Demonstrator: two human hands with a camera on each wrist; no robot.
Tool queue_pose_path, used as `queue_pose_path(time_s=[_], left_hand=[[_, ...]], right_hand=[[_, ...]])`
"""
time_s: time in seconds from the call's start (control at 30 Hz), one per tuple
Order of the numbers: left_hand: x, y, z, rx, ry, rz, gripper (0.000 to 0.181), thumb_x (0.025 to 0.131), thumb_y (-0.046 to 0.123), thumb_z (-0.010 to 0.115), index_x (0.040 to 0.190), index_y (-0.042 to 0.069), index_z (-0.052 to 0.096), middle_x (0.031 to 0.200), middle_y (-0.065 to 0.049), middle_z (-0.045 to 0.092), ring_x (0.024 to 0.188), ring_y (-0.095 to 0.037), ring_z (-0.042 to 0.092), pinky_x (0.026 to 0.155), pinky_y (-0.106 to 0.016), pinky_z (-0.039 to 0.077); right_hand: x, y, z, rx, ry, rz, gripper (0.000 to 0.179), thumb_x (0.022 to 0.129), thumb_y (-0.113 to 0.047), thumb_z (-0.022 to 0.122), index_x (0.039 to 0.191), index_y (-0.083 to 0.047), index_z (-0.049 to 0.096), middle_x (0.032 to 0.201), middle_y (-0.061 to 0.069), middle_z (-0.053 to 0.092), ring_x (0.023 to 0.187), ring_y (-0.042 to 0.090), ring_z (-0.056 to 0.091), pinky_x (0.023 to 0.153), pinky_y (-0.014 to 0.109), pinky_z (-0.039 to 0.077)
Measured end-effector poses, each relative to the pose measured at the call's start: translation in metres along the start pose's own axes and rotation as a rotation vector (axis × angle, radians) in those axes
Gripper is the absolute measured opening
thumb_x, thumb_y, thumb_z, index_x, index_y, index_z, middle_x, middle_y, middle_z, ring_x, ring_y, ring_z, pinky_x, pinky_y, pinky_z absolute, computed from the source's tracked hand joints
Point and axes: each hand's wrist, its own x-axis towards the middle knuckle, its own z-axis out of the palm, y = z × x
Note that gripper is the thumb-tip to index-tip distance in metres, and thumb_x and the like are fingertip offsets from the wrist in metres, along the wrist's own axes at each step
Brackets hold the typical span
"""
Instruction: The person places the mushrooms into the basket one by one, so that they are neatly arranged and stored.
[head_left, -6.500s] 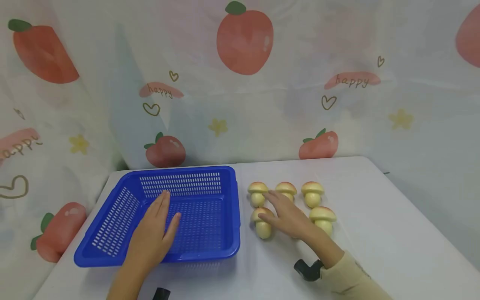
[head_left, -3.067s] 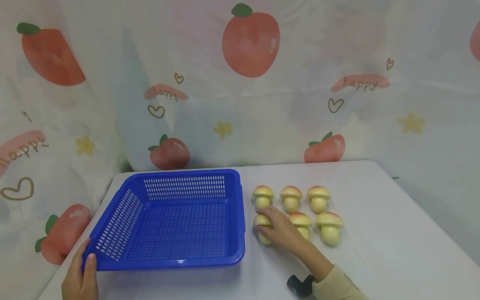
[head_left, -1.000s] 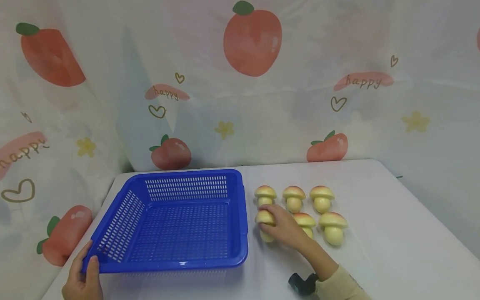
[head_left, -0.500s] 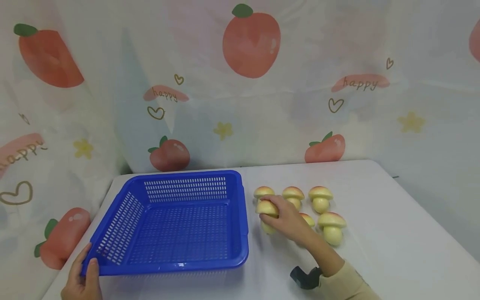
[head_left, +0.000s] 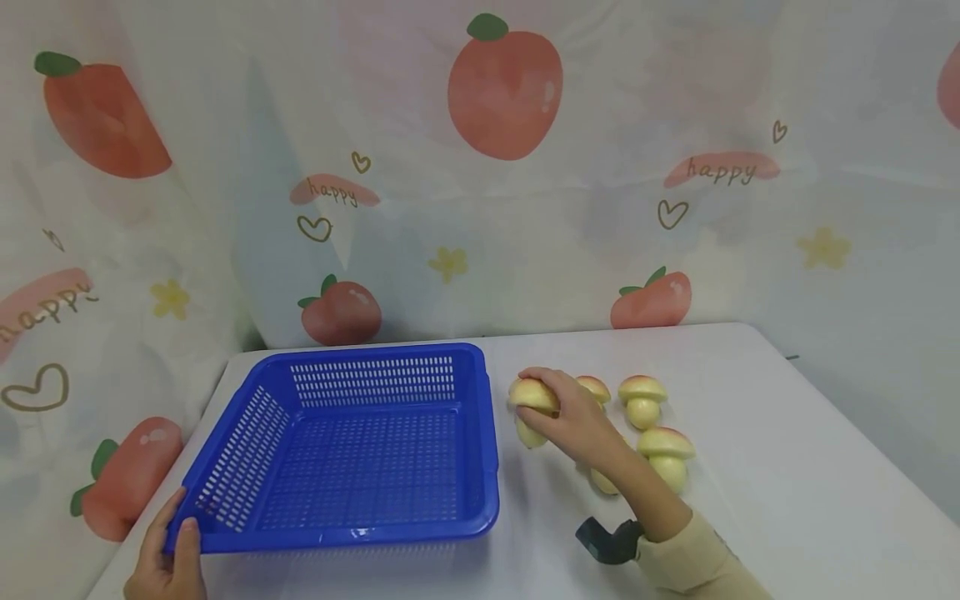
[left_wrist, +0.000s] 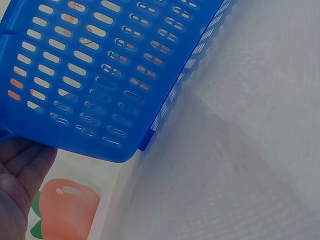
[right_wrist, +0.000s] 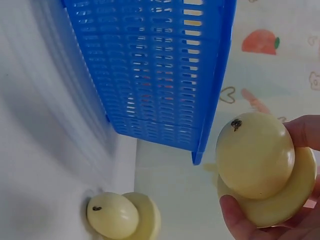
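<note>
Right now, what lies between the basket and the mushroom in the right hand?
Nothing lies there: in the head view, only a narrow strip of bare white table shows between the basket and the held mushroom.

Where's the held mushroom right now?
In the head view, the held mushroom is in the right hand, raised above the table, just right of the blue basket.
</note>
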Motion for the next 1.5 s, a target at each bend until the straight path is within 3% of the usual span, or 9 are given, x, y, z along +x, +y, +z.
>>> queue_pose_path(time_s=[0.2, 0.43, 0.67, 0.93, 1.5], left_hand=[[0.001, 0.000, 0.000, -0.016, 0.014, 0.019, 0.038, 0.096, 0.025, 0.044, 0.133, 0.025, 0.050, 0.120, -0.021, 0.056, 0.076, 0.017, 0.039, 0.064, -0.001, 0.032], [0.001, -0.001, -0.001, 0.001, 0.011, -0.001, 0.038, 0.096, 0.027, 0.043, 0.134, 0.028, 0.049, 0.120, -0.021, 0.056, 0.079, 0.016, 0.040, 0.072, -0.005, 0.034], [0.001, -0.001, -0.001, 0.009, 0.012, 0.005, 0.038, 0.096, 0.025, 0.043, 0.134, 0.025, 0.050, 0.118, -0.022, 0.056, 0.074, 0.018, 0.038, 0.064, -0.001, 0.032], [0.003, -0.002, -0.001, -0.051, 0.009, 0.033, 0.038, 0.095, 0.018, 0.046, 0.133, 0.018, 0.052, 0.116, -0.027, 0.055, 0.072, 0.020, 0.040, 0.061, -0.002, 0.035], [0.003, 0.000, 0.000, -0.046, 0.003, 0.047, 0.037, 0.095, 0.017, 0.046, 0.132, 0.016, 0.052, 0.117, -0.026, 0.055, 0.073, 0.019, 0.040, 0.060, -0.001, 0.033]], right_hand=[[0.007, -0.009, -0.001, 0.013, -0.004, 0.012, 0.041, 0.084, -0.021, 0.066, 0.122, -0.009, 0.055, 0.107, 0.004, 0.057, 0.082, 0.018, 0.049, 0.067, 0.034, 0.041], [0.016, -0.018, -0.001, 0.034, -0.003, -0.018, 0.041, 0.084, -0.020, 0.066, 0.122, -0.010, 0.055, 0.103, 0.003, 0.057, 0.081, 0.018, 0.049, 0.066, 0.034, 0.042], [0.028, -0.033, 0.000, 0.061, -0.013, -0.073, 0.040, 0.083, -0.017, 0.066, 0.121, -0.008, 0.055, 0.104, 0.004, 0.058, 0.080, 0.018, 0.050, 0.066, 0.033, 0.042], [0.044, -0.057, 0.007, 0.125, -0.054, -0.119, 0.039, 0.082, -0.016, 0.066, 0.119, -0.007, 0.055, 0.098, 0.005, 0.056, 0.077, 0.019, 0.050, 0.062, 0.033, 0.045], [0.067, -0.069, 0.027, 0.207, -0.131, -0.128, 0.038, 0.083, -0.016, 0.066, 0.118, -0.004, 0.055, 0.097, 0.007, 0.057, 0.077, 0.019, 0.051, 0.062, 0.031, 0.045]])
